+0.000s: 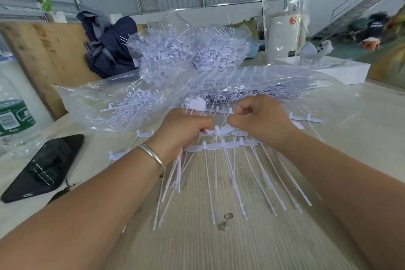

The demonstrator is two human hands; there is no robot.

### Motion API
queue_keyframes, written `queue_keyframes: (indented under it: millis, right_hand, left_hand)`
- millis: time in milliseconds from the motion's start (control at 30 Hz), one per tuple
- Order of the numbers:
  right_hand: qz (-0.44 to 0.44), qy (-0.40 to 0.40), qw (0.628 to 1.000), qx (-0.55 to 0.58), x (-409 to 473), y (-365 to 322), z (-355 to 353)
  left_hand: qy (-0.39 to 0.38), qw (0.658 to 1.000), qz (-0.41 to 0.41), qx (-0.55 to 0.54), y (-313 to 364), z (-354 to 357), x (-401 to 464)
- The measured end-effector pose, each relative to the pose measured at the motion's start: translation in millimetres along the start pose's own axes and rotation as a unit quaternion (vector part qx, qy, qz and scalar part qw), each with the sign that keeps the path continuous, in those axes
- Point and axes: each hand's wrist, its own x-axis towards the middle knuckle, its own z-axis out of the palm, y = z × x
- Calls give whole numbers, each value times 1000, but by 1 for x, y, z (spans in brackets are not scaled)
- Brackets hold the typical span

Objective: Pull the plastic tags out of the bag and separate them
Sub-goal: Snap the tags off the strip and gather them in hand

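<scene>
Both hands meet over the table (197, 237): the left hand (184, 129) and right hand (258, 120) each pinch white plastic tags (221, 144), near the clear bag (153, 98).

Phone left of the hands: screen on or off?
Off, by the look of it. The phone lies flat on the table, its screen dark with only reflections.

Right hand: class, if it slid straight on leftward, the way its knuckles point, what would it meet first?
Most likely the left hand, almost touching the right hand over the strip of tags; depth is unclear.
</scene>
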Motion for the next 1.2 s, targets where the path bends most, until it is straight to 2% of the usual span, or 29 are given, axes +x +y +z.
queue_keyframes:
  millis: [133,233,367,433,500,567,600,667,733,800,933,1033,1200]
  right_hand:
    - [-25,4,998,-66,-5,-5,8]
    - [-37,-8,995,-90,-7,-7,9]
    - [-46,-1,997,-57,-8,-8,10]
    - [-71,10,995,-64,-8,-9,13]
    - [-107,23,990,-89,-10,-10,14]
    - [-132,44,985,-100,-12,-11,11]
    - [-136,59,985,-84,-12,-12,8]
    - [-128,91,987,-32,-11,-10,1]
    - [-113,113,987,-12,-6,-6,-2]
    - [-100,115,988,-34,-2,-1,-2]
    - [-95,109,986,-81,1,6,0]
    - [-103,113,984,-88,2,7,5]
    - [-114,93,976,-160,2,11,9]
  left_hand:
    - [49,986,107,120,-4,8,1]
    - [58,976,126,169,-8,11,3]
    - [87,964,155,196,-6,11,6]
    - [98,945,193,246,-4,14,3]
    - [122,903,228,342,-4,15,0]
    - [151,874,223,405,-7,6,1]
    - [153,877,200,410,-10,-2,4]
    - [136,912,155,355,-14,-14,9]
    - [81,971,110,195,-14,-17,11]
    - [25,998,47,23,-9,-14,8]
    - [-24,996,-40,-78,-4,-13,9]
    - [-70,974,-100,-190,0,-11,6]
    - [-134,970,-83,-183,2,-4,0]
